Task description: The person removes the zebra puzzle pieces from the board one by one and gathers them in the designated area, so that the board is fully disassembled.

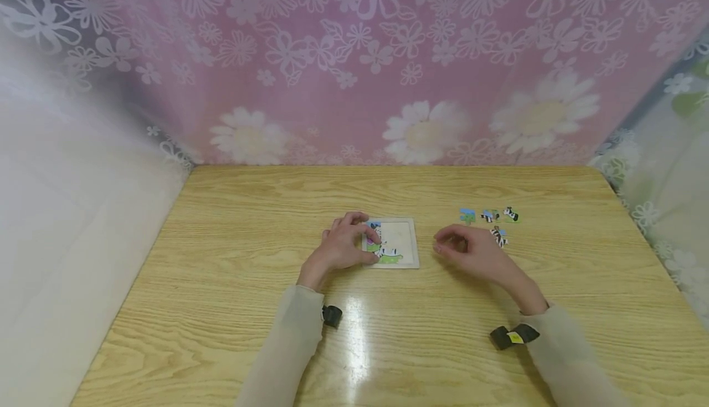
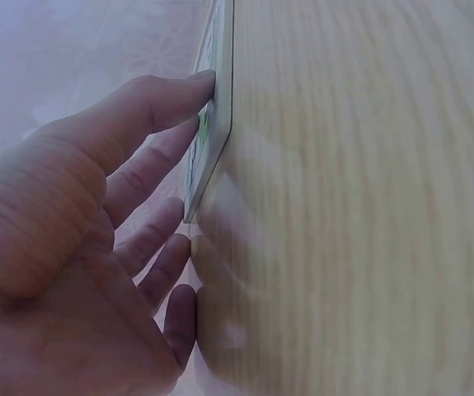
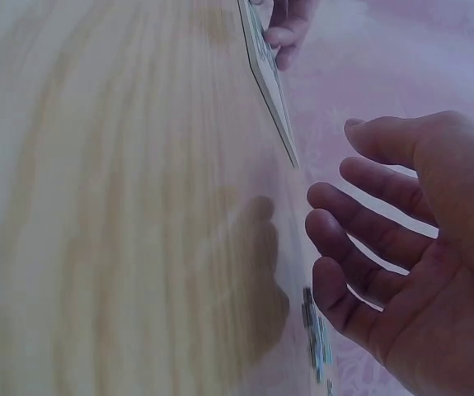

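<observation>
A square jigsaw tray [image 1: 415, 244] with a pale rim lies on the table, zebra-patterned and green puzzle pieces [image 1: 391, 259] set along its left and lower parts. My left hand [image 1: 344, 244] rests at the tray's left side. Its thumb and index fingertips touch the tray's face, and the other fingers spread past the edge onto the table, as the left wrist view shows. Between the tray and the loose pieces, my right hand [image 1: 473, 252] hovers just above the table. Its fingers [image 3: 377, 206] are loosely bent with nothing between them.
Several loose puzzle pieces lie beyond the right hand: a blue-green one [image 1: 468, 215], a black-and-white one [image 1: 511, 214] and a striped one [image 1: 499, 237] among them. The wooden table [image 1: 249, 210] meets a pink flowered curtain [image 1: 332, 87] at its back edge.
</observation>
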A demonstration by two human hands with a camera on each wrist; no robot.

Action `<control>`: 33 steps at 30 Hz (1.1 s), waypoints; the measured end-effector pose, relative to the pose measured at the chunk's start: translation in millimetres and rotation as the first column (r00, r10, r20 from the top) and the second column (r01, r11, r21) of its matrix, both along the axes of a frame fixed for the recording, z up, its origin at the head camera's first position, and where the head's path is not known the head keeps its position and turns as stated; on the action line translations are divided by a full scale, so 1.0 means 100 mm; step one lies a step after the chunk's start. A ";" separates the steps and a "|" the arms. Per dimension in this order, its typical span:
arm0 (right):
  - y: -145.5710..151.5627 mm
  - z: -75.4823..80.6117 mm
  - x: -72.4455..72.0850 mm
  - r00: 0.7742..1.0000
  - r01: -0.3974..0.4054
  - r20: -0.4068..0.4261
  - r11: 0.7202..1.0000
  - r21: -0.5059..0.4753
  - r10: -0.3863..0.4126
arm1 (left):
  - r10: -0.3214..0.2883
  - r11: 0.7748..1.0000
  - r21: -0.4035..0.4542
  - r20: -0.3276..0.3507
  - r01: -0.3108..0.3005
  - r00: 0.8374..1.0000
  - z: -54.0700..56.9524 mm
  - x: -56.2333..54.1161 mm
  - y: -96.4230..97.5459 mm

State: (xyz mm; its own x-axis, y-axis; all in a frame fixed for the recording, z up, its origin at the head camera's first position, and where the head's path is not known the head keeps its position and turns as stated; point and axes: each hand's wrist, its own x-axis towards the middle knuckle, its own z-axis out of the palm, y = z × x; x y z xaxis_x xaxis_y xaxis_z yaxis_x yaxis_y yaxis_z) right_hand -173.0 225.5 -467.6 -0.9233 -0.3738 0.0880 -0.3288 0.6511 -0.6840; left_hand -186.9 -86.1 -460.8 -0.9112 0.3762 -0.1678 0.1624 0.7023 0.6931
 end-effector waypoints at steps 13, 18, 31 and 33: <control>-0.34 0.01 -0.04 0.995 -0.092 0.043 0.996 0.008 0.092 | 0.009 1.000 -0.007 -0.002 -0.009 1.000 -0.01 0.00 0.00; -0.44 0.00 -0.05 0.993 -0.116 0.013 0.993 0.035 0.116 | 0.014 1.000 -0.004 -0.005 -0.014 1.000 -0.01 0.00 0.00; -0.64 0.00 -0.07 0.985 -0.167 -0.031 0.977 0.135 0.173 | 0.012 1.000 -0.006 0.005 -0.012 1.000 -0.01 0.00 0.00; -0.66 0.00 -0.08 0.983 -0.175 -0.027 0.974 0.145 0.181 | 0.012 1.000 -0.006 0.004 -0.012 1.000 -0.01 -0.01 0.00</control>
State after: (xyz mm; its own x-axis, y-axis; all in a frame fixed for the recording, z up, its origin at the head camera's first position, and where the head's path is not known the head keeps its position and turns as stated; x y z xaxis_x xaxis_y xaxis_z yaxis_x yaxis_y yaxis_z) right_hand -180.8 159.0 -467.5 -0.8378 -0.5429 0.0583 -0.4733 0.6687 -0.5734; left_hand -187.6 -86.0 -461.7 -0.9149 0.3645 -0.1737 0.1515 0.7086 0.6892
